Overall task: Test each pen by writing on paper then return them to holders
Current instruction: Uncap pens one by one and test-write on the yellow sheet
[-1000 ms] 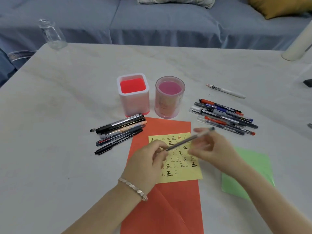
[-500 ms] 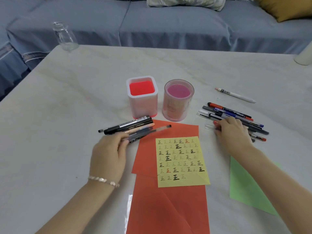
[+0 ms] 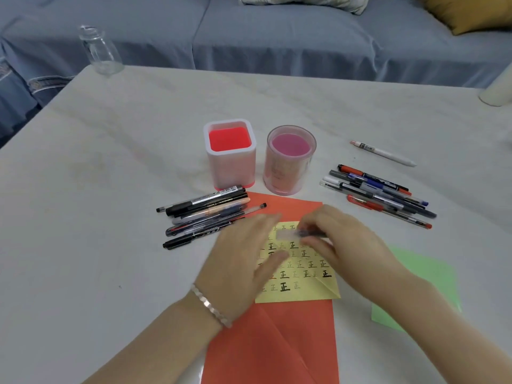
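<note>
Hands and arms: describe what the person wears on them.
No sleeves or gloves show on either arm. The left hand has a silver-coloured bracelet of small faceted links at its wrist. The right hand and wrist show nothing worn, though blur could hide a thin ring.

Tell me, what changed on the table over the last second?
The left hand laid the tested pen on the left pile and came back over the yellow note. The right hand took a fresh pen from the right pile and holds it there. Holders, papers and the lone white pen stayed put.
</note>
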